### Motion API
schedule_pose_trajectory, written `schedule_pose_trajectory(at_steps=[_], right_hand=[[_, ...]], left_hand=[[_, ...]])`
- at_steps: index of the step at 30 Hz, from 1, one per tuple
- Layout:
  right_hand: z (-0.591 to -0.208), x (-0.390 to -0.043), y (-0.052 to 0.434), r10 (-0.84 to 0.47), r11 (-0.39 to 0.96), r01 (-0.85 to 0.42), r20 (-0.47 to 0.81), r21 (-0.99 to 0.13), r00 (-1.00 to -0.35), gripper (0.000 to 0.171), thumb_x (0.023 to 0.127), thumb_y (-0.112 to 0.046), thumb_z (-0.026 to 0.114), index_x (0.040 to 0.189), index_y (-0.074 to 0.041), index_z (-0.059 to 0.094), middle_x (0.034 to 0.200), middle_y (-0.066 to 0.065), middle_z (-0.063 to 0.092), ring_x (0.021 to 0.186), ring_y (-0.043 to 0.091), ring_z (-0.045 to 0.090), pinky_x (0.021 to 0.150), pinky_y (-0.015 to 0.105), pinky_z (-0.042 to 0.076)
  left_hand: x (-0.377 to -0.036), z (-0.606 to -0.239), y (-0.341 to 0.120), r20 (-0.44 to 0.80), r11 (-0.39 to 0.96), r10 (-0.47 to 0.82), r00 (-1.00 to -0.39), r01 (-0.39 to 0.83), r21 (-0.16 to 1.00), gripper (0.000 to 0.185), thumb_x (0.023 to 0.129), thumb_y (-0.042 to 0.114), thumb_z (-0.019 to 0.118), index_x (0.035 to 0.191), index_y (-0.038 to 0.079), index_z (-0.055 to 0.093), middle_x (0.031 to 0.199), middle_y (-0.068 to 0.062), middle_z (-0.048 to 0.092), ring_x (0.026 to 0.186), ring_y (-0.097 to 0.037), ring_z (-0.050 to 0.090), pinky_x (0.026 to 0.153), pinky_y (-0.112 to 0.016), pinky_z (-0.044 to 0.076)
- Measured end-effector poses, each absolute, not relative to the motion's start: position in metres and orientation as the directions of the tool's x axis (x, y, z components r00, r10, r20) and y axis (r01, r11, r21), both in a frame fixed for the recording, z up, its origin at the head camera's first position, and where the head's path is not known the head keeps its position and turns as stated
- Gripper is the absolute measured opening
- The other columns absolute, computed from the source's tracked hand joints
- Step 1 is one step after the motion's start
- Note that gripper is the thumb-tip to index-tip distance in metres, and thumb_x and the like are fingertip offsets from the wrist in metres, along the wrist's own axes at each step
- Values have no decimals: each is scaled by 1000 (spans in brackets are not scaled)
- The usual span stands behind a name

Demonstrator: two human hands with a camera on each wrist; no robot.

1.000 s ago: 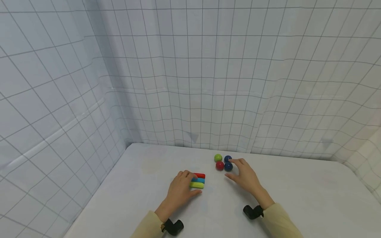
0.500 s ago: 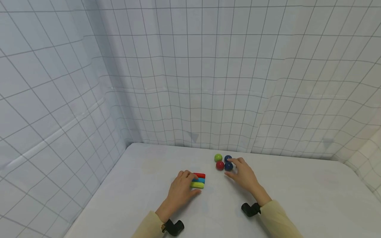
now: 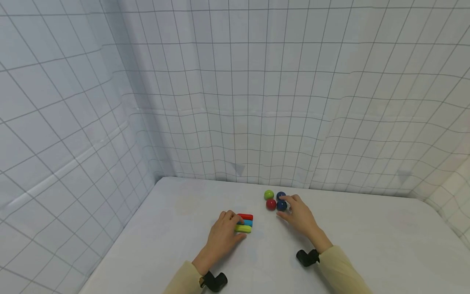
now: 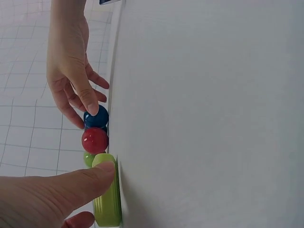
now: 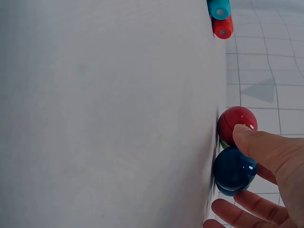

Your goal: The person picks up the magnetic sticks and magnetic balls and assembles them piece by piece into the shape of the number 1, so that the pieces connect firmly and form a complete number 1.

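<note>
In the head view, my left hand (image 3: 222,233) is over three short bars lying side by side: red (image 3: 246,217), blue (image 3: 247,223) and yellow-green (image 3: 243,229). Its thumb is spread toward the near side of the row, and the fingers hide the bars' left ends. The left wrist view has the thumb overlapping the ribbed yellow-green bar (image 4: 108,204). My right hand (image 3: 301,216) reaches around two dark blue balls, its index fingertip at the far ball (image 3: 280,194) and its thumb just short of the near ball (image 3: 281,206). A red ball (image 3: 271,204) and a green ball (image 3: 269,194) sit beside them.
A white table (image 3: 176,241) carries everything. Behind it hangs a white cloth (image 3: 235,102) with a dark grid, which continues along the left side. Both wrists wear black cameras, one on the left wrist (image 3: 215,281) and one on the right wrist (image 3: 307,258).
My right hand and forearm have shifted slightly left. The left thumb has drawn in a little toward the bars. Balls and bars stay where they were.
</note>
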State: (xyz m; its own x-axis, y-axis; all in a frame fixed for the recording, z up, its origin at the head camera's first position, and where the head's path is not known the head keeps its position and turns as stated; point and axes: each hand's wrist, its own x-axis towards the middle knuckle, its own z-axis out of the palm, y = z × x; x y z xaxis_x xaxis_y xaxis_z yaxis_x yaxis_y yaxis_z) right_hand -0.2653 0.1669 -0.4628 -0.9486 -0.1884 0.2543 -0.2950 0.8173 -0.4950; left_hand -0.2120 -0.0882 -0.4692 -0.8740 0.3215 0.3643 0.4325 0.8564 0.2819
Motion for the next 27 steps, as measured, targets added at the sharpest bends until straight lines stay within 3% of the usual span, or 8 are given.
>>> schedule_pose_trajectory(at_steps=[27], right_hand=[[-466,-271,168,-173,833,-293,282,-469,-944,42,76,-22,76,114,-11,61,96,8,58,77,17,57,64,33,46]], left_hand=[[-211,-467,-87,350,849,334,-875,441,292,24,75,25,76,92,14,64,88,1,57,80,-13,44,69,-26,43]])
